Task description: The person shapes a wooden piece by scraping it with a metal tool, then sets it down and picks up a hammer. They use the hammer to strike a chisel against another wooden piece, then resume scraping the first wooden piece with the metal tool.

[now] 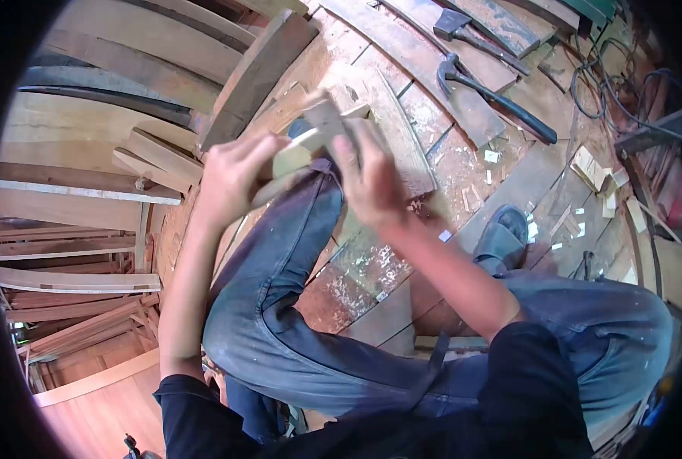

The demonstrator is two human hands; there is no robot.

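Observation:
My left hand (238, 176) is closed on a light wooden piece (293, 157), near the end of my bent leg. Beside it, my right hand (371, 172) grips a brownish block (325, 121), blurred by motion. The block lies against or just above the light piece; whether they touch is unclear. Under both hands are a pale board (394, 130) on the floor and my trouser leg.
A claw hammer (498, 99) and a hatchet (479, 40) lie at the upper right. Planks (257, 76) are stacked at the left. Wood offcuts (589, 170) and chips litter the floor near my sandalled foot (503, 233). Cables (605, 84) coil at the far right.

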